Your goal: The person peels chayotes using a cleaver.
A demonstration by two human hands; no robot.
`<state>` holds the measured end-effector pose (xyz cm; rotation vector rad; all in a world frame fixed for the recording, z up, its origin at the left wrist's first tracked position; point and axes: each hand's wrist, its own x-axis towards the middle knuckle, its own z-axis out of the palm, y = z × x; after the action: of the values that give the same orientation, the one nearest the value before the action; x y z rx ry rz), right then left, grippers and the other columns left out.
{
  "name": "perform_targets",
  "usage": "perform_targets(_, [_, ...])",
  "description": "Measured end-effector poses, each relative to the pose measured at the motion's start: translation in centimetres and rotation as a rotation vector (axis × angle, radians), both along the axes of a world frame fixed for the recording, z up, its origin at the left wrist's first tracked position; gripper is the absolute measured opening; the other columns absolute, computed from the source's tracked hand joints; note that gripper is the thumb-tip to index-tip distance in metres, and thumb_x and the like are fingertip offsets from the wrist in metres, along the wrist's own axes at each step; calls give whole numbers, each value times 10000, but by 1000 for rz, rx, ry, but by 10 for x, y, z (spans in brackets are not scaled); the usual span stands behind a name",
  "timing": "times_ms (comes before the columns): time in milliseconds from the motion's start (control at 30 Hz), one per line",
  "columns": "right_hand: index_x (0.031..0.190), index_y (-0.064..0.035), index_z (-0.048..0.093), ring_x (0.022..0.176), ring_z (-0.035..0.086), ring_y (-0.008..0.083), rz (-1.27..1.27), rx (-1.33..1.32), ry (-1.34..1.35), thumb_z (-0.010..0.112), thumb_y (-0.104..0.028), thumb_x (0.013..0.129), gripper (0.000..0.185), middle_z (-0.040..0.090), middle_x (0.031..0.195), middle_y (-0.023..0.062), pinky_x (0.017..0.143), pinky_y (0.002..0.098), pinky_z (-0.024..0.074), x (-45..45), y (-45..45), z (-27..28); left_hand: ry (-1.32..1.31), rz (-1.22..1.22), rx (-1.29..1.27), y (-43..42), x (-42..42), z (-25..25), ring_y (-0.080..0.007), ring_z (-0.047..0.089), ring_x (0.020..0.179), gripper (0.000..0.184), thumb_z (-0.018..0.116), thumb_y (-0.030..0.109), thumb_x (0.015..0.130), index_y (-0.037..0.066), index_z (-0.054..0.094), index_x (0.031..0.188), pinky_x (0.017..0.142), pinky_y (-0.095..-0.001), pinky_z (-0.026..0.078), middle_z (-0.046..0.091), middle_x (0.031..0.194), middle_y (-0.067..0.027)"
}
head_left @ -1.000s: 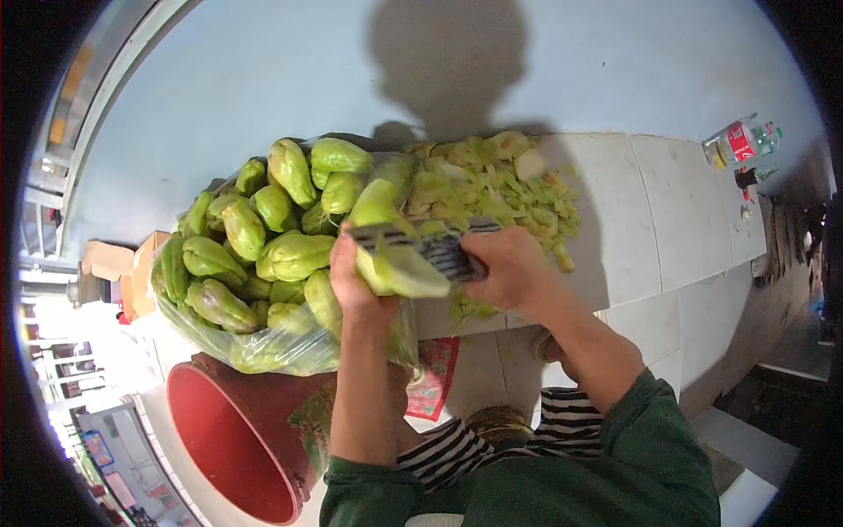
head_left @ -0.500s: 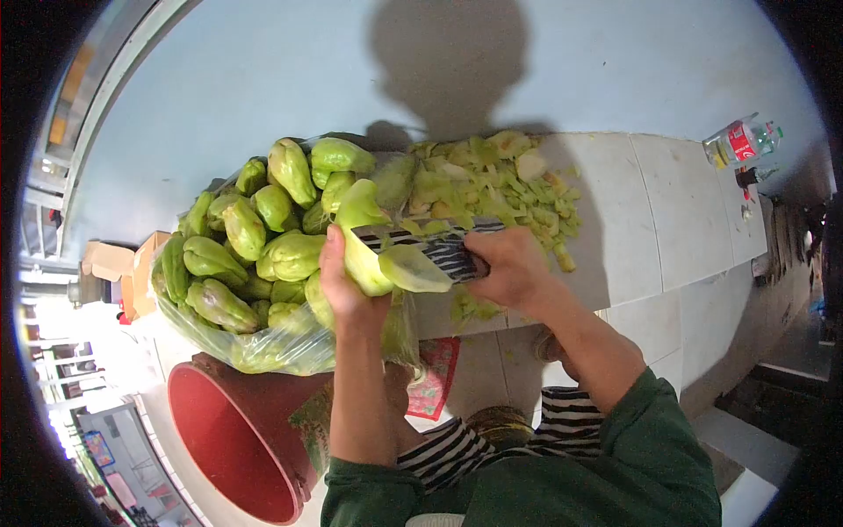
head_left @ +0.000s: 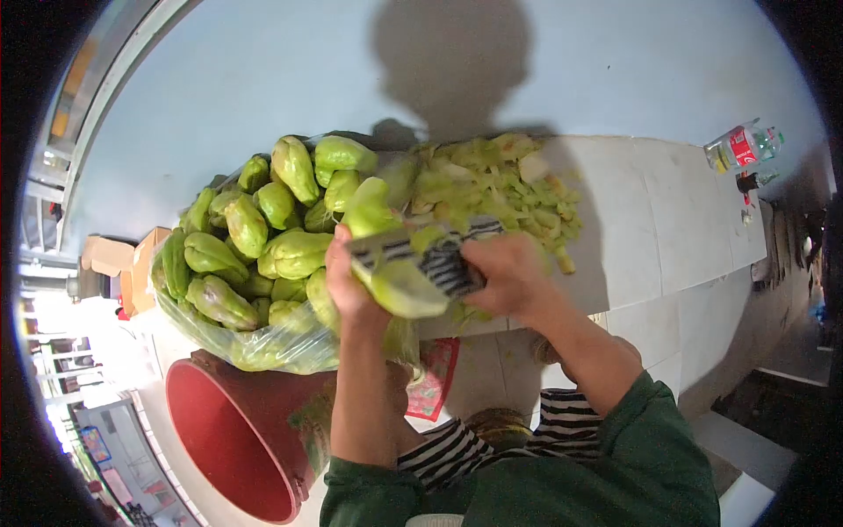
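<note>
My left hand is wrapped round a light green chayote in the middle of the view. A wide shiny blade, which mirrors black and white stripes, lies across the chayote. My right hand is closed round the knife's handle end; the handle itself is hidden by the fingers. A pale slice hangs at the blade's lower side. Left of my hands, a clear plastic bag holds several green chayotes. Behind the blade lies a heap of green peelings.
A red bucket lies tipped at the lower left, below the bag. A cardboard box stands at the far left. On the tiled ledge, a plastic bottle and a small dark bottle lie at the right end.
The blade and the slice beside it have shifted slightly downward and are blurred. My left hand has tilted the chayote a little. Both hands keep their hold.
</note>
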<state>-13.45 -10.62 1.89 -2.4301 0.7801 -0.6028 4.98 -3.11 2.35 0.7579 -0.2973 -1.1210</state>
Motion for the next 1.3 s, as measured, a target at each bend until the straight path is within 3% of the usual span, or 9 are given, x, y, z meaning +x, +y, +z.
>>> perform_targets(267, [725,-60,538,660,607,364,-88,30,2,673,-216,644,222,590,649,166,593,463,477,5,0,-1,-16,77,28,1,-3,-2,-250,622,875,453,493,352,920,-19,505,1179,764,-373,518,605,1020,-147])
perform_targets(433, [735,-65,562,621,589,375,-291,156,60,687,-189,644,198,571,624,152,537,444,461,9,-11,-12,-37,-44,-39,4,1,-3,-267,603,963,477,420,403,952,28,490,1239,849,-420,494,601,1106,-124])
perform_targets(667, [719,-27,572,636,599,379,-125,83,-19,668,-214,687,213,585,633,174,568,449,479,7,0,0,-48,-19,-39,2,4,-14,-286,604,952,493,419,418,948,20,489,1231,828,-458,496,604,1093,-128])
perform_targets(733, [695,6,549,573,581,349,-360,245,67,657,-210,702,241,556,595,176,560,423,465,11,-12,-12,-56,-118,-83,2,-4,3,-300,596,953,513,417,425,948,9,470,1245,813,-468,495,593,1098,-139])
perform_targets(967, [680,31,515,504,436,278,-450,437,-192,621,-187,710,244,509,564,152,526,387,397,5,-7,-5,257,14,-91,-5,-2,7,-297,584,979,556,381,459,957,-15,472,1233,850,-432,481,587,1090,-157])
perform_targets(1067, [675,9,489,513,478,290,-391,362,-45,666,-189,676,265,504,570,143,503,376,390,5,-7,-19,261,93,-39,-10,-3,7,-302,574,980,581,407,494,940,0,470,1240,848,-436,479,579,1103,-159])
perform_targets(1133, [669,-26,468,514,506,289,-76,-60,-28,663,-154,619,240,469,558,117,488,374,391,3,4,-14,254,200,13,-7,-3,3,-313,565,981,600,436,515,922,14,464,1251,842,-446,482,570,1116,-164])
perform_targets(1200, [666,-43,462,517,510,285,-12,-161,-109,652,-146,594,227,458,560,101,484,377,389,7,7,-11,350,-42,-53,-7,2,2,-268,582,909,590,437,538,918,-2,533,1135,813,-409,489,609,994,-145])
perform_targets(1300, [655,-74,460,517,504,263,62,-329,-207,619,-129,570,188,446,569,69,480,374,385,15,12,-11,477,6,-15,-9,-5,3,-278,585,866,602,456,554,899,-15,556,1070,804,-390,496,614,942,-143])
